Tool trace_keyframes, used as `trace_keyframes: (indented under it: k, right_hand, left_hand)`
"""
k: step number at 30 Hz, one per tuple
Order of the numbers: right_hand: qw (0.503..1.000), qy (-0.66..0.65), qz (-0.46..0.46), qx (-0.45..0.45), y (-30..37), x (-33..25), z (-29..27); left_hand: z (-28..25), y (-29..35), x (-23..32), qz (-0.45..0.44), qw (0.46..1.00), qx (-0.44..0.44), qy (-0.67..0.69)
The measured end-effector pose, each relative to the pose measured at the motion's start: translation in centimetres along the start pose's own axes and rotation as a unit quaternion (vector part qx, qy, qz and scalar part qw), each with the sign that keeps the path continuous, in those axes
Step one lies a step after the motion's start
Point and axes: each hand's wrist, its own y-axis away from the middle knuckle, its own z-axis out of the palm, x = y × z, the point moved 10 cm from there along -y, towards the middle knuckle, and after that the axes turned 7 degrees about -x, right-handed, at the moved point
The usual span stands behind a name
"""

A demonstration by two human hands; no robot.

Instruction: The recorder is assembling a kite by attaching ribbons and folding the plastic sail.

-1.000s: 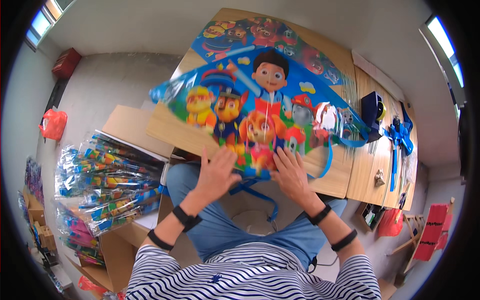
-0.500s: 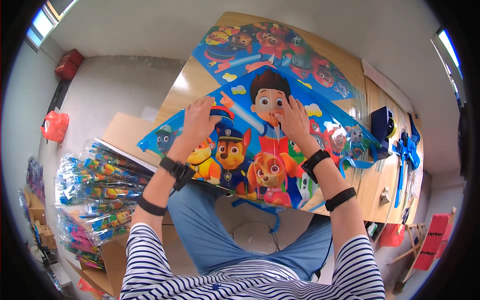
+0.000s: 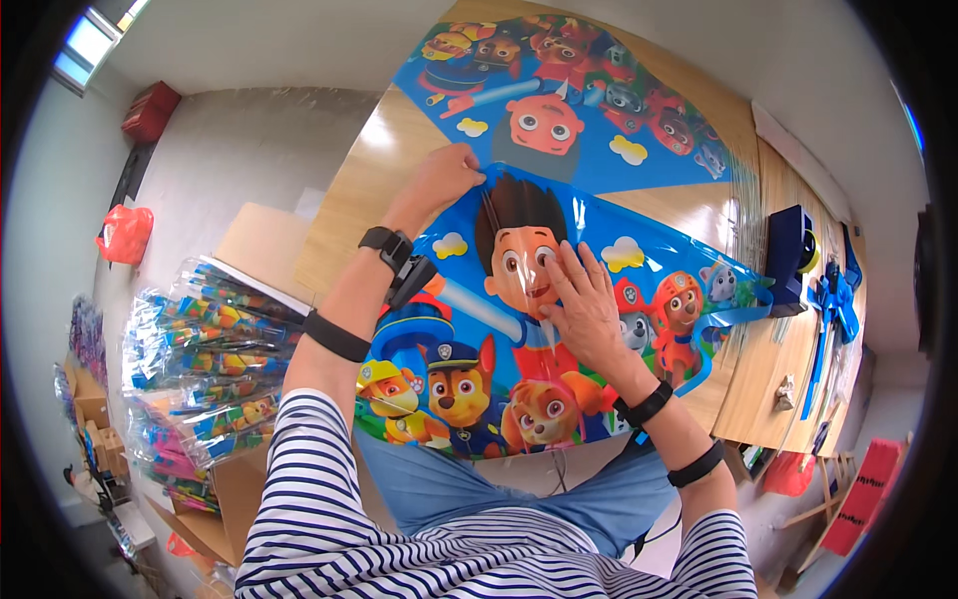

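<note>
A glossy blue kite sheet [image 3: 469,304], printed with a cartoon child and several cartoon dogs, lies in front of me, its lower edge hanging over the table's near edge above my legs. My left hand [image 3: 444,182] pinches its top corner between thumb and fingers. My right hand [image 3: 584,311] rests flat on the sheet's middle, fingers spread over the printed face. Blue ribbon [image 3: 714,339] curls at the sheet's right corner. Beyond it, a second kite sheet [image 3: 639,165] with the same print lies upside down on the table.
The wooden table [image 3: 349,200] carries thin clear rods [image 3: 743,205], a dark blue box [image 3: 783,250] and a bunch of blue ribbon [image 3: 836,309] on the right. Clear-wrapped colourful packets [image 3: 205,369] are piled to my left, next to cardboard [image 3: 261,250]. A red bag [image 3: 125,235] hangs at far left.
My left hand has moved up from the sheet's left part to its top corner and grips it. The sheet has shifted toward me, baring more of the second sheet. My right hand stays on it.
</note>
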Motion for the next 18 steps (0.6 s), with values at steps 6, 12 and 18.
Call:
trace_keyframes:
  k: [6, 12, 18]
  right_hand:
    - [0.999, -0.031, -0.029, 0.010, 1.7, -1.6, 0.7]
    - [0.969, -0.200, -0.009, 0.147, 2.7, -3.0, -5.6]
    - [0.899, -0.325, -0.038, 0.293, 2.5, -8.8, -17.5]
  left_hand:
    - [1.3, 0.3, -0.6, -0.032, 0.999, -0.009, 0.035]
    - [-1.5, 6.1, 3.9, -0.041, 0.918, -0.057, 0.391]
    - [-9.0, 16.5, 17.4, 0.209, 0.887, -0.028, 0.410]
